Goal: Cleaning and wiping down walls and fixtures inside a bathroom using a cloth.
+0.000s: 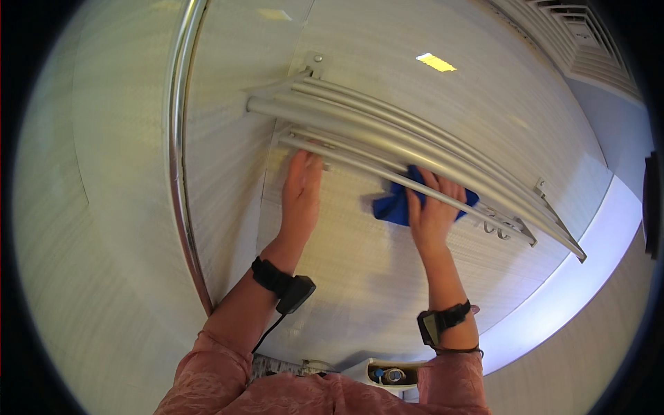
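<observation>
A metal towel rack [373, 128] with several parallel bars is fixed to the pale wall ahead. My left hand [302, 183] reaches up to the left end of its lower bar, the fingers close together at the bar and slightly blurred. Further right, my right hand [434, 211] grips a blue cloth [392, 207] and presses it among the rack's lower bars. The cloth bunches out on both sides of the fingers. Part of it is hidden behind the hand and the bars.
Small hooks [496, 229] hang near the rack's right end. A vertical metal rail [178, 138] runs along the left. At upper right is a slatted vent [577, 38]. Below, near my body, an open white container [360, 373] holds bottles. Each wrist wears a black strapped device.
</observation>
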Motion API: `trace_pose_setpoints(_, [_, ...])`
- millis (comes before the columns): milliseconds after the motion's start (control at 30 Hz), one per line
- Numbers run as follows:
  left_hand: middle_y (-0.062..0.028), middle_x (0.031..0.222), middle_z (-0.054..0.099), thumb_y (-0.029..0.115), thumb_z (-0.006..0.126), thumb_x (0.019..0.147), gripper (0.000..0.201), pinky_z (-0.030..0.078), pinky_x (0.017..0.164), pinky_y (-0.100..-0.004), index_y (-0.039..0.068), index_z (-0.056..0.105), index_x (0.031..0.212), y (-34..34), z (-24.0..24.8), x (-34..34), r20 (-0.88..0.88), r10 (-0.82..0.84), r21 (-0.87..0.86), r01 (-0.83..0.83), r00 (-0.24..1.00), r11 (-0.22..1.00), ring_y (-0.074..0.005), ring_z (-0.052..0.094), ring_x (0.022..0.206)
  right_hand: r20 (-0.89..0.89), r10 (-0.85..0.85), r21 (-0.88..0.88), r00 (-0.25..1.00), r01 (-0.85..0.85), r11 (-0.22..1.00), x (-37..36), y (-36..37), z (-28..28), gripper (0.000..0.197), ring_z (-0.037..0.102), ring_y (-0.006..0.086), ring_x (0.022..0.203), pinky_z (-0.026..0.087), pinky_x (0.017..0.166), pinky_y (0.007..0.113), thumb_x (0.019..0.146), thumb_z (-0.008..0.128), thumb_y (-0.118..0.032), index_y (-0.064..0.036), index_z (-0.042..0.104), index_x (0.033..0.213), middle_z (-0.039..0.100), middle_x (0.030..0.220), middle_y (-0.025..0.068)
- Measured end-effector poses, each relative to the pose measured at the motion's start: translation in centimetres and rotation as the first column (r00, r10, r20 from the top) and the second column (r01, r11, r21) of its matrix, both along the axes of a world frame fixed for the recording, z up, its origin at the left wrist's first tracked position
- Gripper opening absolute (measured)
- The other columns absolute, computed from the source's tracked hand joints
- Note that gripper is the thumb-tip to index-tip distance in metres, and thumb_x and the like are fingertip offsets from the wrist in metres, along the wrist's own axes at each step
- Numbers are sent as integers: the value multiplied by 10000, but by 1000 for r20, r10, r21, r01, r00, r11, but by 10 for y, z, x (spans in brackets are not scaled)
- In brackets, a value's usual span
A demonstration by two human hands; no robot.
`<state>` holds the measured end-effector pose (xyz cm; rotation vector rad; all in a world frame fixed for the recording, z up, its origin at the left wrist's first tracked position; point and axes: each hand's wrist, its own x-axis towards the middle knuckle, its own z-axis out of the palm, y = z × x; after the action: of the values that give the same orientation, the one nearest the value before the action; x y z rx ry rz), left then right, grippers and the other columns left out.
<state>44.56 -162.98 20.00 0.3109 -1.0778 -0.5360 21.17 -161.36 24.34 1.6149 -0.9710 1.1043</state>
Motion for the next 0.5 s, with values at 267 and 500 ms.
trace_pose_setpoints(267, [-99, 1353, 573, 169, 483, 1044, 389, 396, 1062, -311, 7, 503, 1397, 3, 7, 13, -36, -354, 152, 355, 935, 922, -191, 540, 1235, -83, 255, 60, 963, -251, 966, 128, -14, 14, 389, 521, 283, 1215, 318, 1057, 446, 907, 662, -300, -130, 653, 1256, 600, 1265, 92])
trace_pose_setpoints(500, [-110, 1402, 529, 296, 367, 1073, 478, 363, 1089, -314, -5, 471, 1428, -7, -9, 26, 242, -131, 65, 119, 961, 991, -184, 490, 1293, -122, 320, 83, 939, -312, 947, 140, -16, 16, 340, 539, 274, 1185, 354, 1020, 447, 906, 653, -318, -174, 689, 1212, 611, 1255, 78])
